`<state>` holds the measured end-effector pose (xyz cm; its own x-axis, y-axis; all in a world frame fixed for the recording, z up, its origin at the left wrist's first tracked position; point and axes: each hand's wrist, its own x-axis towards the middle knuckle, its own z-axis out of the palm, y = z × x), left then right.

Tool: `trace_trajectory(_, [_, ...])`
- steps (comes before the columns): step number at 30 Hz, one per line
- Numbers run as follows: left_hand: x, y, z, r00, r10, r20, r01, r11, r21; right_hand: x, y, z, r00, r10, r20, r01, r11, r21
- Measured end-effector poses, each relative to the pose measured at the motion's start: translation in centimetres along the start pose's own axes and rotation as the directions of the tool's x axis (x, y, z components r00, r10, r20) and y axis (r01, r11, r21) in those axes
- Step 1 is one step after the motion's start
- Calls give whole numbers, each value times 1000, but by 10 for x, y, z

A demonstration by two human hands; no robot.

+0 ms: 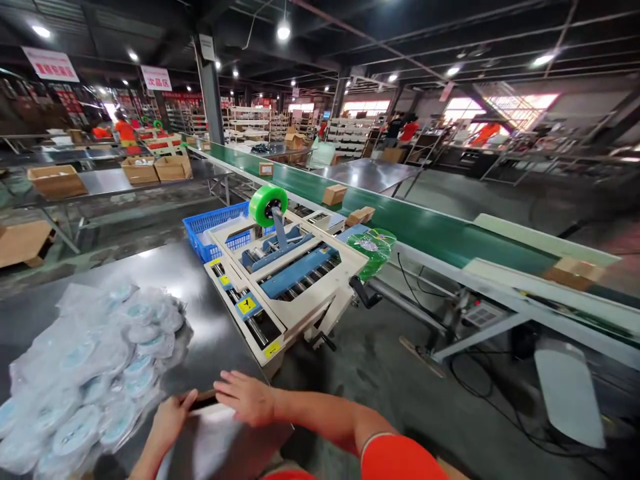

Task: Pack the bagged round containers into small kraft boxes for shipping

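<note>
At the bottom of the head view, a small cardboard box lies between my hands at the table's front edge, its brown inner side and a pale face showing. My left hand grips the box's left end, thumb along the upper edge. Across the right end lies my right hand, palm down with its fingers stretched out; its thumb is hidden. Left of my hands, a pile of clear plastic bags holds round white and pale-blue items. How far the box's flaps are folded is unclear.
A carton-sealing machine with a green tape roll adjoins the metal table. Behind it stands a blue crate. A green conveyor belt carries several cartons. Cables lie on the floor at right; people work far back.
</note>
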<state>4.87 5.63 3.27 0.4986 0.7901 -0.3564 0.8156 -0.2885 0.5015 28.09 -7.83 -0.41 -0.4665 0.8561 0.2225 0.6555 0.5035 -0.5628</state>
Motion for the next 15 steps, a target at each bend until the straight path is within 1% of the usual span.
trace_trajectory(2, [11, 19, 1, 994, 106, 29, -105, 994, -21, -13, -13, 23, 998, -40, 40, 36, 994, 100])
trace_trajectory(3, [16, 31, 5, 987, 159, 24, -159, 987, -4, -15, -18, 30, 998, -29, 48, 20, 987, 161])
trace_trajectory(4, [20, 44, 9, 979, 201, 20, -201, 979, 22, -14, -21, 34, 999, 17, 42, -26, 973, 231])
trace_trajectory(5, [25, 56, 13, 975, 219, 17, -220, 974, 46, -10, -22, 33, 995, 94, 35, -101, 942, 319])
trace_trajectory(6, [29, 67, 17, 974, 227, 8, -228, 972, 60, -3, -21, 29, 982, 184, 38, -183, 890, 417])
trace_trajectory(7, [33, 75, 19, 972, 236, -10, -235, 971, 52, 5, -17, 22, 963, 265, 53, -255, 823, 507])
trace_trajectory(8, [36, 80, 21, 967, 251, -49, -250, 968, 23, 14, -13, 14, 944, 320, 78, -304, 756, 579])
trace_trajectory(9, [39, 81, 21, 955, 271, -116, -275, 961, -14, 22, -7, 6, 930, 350, 108, -335, 695, 636])
trace_trajectory(10, [41, 78, 21, 937, 279, -212, -294, 955, -42, 28, -2, 0, 919, 373, 127, -354, 638, 684])
trace_trajectory(11, [40, 72, 21, 911, 264, -318, -294, 954, -51, 33, 3, -4, 907, 401, 130, -363, 586, 725])
trace_trajectory(12, [38, 62, 22, 884, 232, -406, -271, 962, -41, 35, 6, -6, 892, 435, 120, -364, 536, 762])
trace_trajectory(13, [33, 51, 24, 868, 192, -459, -227, 974, -21, 37, 7, -6, 874, 473, 113, -364, 482, 797])
trace_trajectory(14, [25, 38, 27, 868, 162, -470, -185, 983, -2, 36, 7, -5, 855, 508, 106, -362, 436, 824])
trace_trajectory(15, [14, 27, 31, 882, 151, -446, -164, 986, 9, 35, 6, -2, 838, 536, 101, -361, 408, 839])
